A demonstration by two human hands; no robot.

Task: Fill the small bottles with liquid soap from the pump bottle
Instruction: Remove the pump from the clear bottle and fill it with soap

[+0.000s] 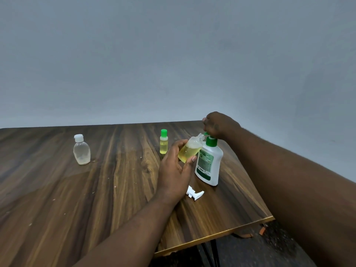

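My left hand (174, 168) grips a small clear bottle (190, 150), tilted, partly filled with yellow soap, its open neck right under the green pump spout. A white pump bottle (209, 162) with a green pump stands upright just right of it. My right hand (217, 125) rests on top of the pump head, fingers curled over it. A slim small bottle with a green cap (163, 142) holds yellow soap and stands behind my left hand. A clear bottle with a white flip cap (81, 150) stands far left, nearly empty.
A white spray-nozzle cap (194, 192) lies on the wooden table (77, 199) in front of the pump bottle. The table's right edge and front corner are close to the pump bottle; dark floor lies below. A grey wall is behind.
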